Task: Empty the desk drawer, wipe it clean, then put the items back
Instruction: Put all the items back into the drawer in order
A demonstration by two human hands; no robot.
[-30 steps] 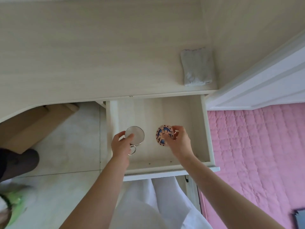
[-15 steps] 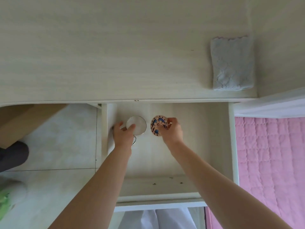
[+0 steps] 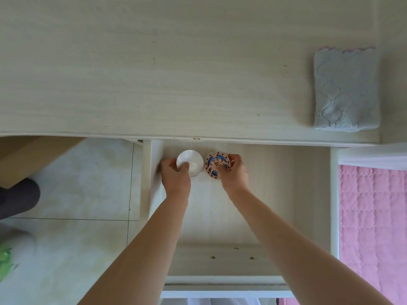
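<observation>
Inside the drawer (image 3: pixel 275 194), near its back left corner, the left hand (image 3: pixel 176 175) is gripping a round mirror (image 3: pixel 190 162) while the right hand (image 3: pixel 234 172) is pinching a patterned disc (image 3: pixel 214 165) just beside it.

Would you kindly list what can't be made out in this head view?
- The back of the drawer, hidden under the desk top.
- Whether the white round item and patterned disc rest on the drawer floor; the left hand and right hand cover their near edges.
- The green object on the floor, cut off by the left edge and blurred.
</observation>
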